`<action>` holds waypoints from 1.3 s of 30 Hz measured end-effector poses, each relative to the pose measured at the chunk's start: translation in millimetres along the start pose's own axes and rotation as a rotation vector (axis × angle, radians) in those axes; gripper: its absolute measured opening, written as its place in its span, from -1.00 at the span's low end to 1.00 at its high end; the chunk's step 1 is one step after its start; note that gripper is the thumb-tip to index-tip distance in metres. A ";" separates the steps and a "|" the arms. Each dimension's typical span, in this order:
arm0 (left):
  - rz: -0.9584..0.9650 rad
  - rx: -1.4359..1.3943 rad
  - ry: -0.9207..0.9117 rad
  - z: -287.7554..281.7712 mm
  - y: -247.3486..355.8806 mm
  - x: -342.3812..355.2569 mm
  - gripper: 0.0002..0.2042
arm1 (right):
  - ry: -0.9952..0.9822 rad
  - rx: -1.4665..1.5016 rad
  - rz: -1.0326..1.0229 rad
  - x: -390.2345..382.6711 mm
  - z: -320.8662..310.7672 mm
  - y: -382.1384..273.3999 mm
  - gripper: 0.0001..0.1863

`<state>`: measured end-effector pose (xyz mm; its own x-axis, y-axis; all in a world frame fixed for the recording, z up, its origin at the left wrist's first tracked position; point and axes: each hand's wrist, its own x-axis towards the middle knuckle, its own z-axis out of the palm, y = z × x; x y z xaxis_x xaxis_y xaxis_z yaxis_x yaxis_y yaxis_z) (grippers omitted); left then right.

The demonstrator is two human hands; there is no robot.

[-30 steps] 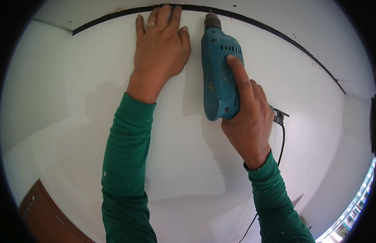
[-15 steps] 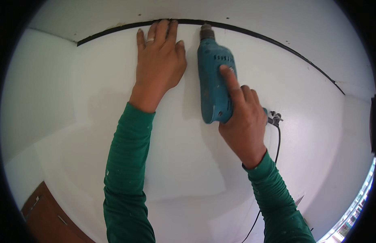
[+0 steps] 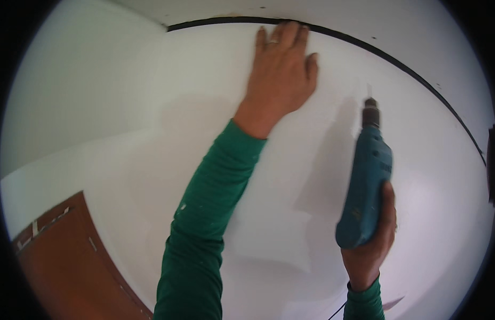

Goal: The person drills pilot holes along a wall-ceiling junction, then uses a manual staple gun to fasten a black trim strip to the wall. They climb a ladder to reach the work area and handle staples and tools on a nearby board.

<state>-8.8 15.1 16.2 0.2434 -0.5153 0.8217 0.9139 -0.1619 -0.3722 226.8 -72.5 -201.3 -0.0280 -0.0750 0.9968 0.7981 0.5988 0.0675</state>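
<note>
My left hand reaches up with its fingers stretched, the fingertips on a long black strip where the white wall meets the ceiling. A ring shows on one finger. Lower and to the right, my right hand grips the handle of a blue-green power drill. The drill points upward, with a thin bit in its dark chuck. The bit's tip is below the strip and apart from it. Most of my right fingers are hidden behind the drill body.
The white wall fills the view, and the pale ceiling has a few small dark spots. A brown door stands at lower left. A black cord hangs near my right sleeve. Something dark is at the right edge.
The drill has come down and away from the black strip, held in my right hand. The view has swung left, while my left fingers stay on the strip.
</note>
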 end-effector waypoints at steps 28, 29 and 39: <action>-0.755 -1.223 -0.560 -158.8 230.2 -226.2 0.10 | -0.117 0.244 0.051 -51.7 -11.9 12.0 0.06; -0.944 -1.310 -0.567 -162.0 233.2 -224.1 0.05 | -0.172 0.264 0.023 -57.8 -11.2 11.3 0.03; -1.550 -1.458 0.144 -95.9 320.3 -183.5 -0.02 | -0.607 0.591 -0.058 -37.8 -37.1 93.3 -0.23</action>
<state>208.2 -22.9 -295.2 -0.3532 0.6091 0.7101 -0.5602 -0.7456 0.3609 324.7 -43.4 -234.3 -0.5123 0.2215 0.8298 0.3444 0.9381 -0.0378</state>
